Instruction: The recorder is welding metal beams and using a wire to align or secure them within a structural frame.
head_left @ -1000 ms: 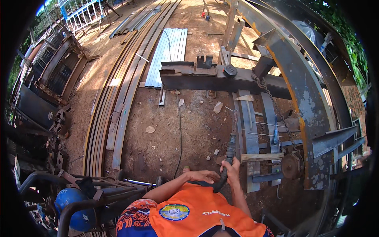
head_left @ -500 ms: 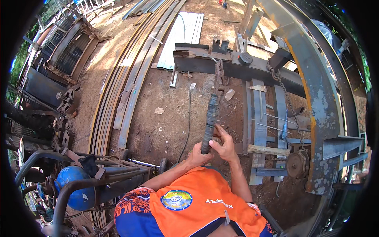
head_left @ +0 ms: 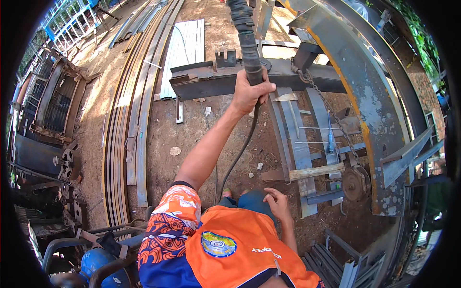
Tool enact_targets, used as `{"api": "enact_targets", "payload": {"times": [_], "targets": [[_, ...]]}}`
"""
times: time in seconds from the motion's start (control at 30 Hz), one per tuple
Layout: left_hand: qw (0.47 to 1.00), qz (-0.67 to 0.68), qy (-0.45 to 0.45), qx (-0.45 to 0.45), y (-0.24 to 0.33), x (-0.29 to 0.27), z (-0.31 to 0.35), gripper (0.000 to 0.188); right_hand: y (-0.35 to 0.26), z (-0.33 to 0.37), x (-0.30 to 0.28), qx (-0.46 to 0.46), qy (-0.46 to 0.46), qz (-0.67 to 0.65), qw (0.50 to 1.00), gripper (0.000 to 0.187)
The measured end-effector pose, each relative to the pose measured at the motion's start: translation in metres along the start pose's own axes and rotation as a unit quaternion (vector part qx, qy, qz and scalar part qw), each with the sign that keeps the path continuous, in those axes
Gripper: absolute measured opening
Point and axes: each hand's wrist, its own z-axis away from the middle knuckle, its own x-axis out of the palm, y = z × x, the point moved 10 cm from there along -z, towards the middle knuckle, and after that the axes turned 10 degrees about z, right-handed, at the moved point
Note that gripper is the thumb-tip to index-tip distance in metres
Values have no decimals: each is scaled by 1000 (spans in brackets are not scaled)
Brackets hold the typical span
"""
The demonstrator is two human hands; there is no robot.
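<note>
My left hand [head_left: 250, 91] is closed around the lower end of a welding electrode holder [head_left: 246, 45], its handle wrapped in black tape. The arm is stretched forward, lifting the holder above a dark steel beam [head_left: 206, 86]. The holder's far end runs out of the top of the picture. From below my fist, a black cable [head_left: 240, 154] curves down toward my feet. Beside my right thigh hangs my right hand [head_left: 277, 204], empty, its fingers loosely bent and apart. Nearest to it are flat steel bars [head_left: 303, 189] on the ground.
A hammer [head_left: 288, 97], a blue-handled screwdriver [head_left: 331, 137] and a wood piece [head_left: 317, 172] lie on the bars. A chain [head_left: 326, 96] hangs beside a large steel beam [head_left: 374, 115]. Long steel lengths [head_left: 115, 144] lie at left, near a blue tank [head_left: 103, 266].
My left hand has raised the electrode holder forward and up. My right hand has let go of it and dropped toward my thigh. The view has shifted to the right.
</note>
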Motion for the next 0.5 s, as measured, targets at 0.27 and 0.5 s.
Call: {"api": "enact_targets", "payload": {"times": [0.27, 0.5], "targets": [[958, -224, 172, 55, -42, -98, -241, 25, 88, 1, 26, 134, -19, -29, 990, 24], [876, -340, 309, -149, -172, -257, -294, 16, 96, -60, 25, 119, -48, 1, 992, 22]]}}
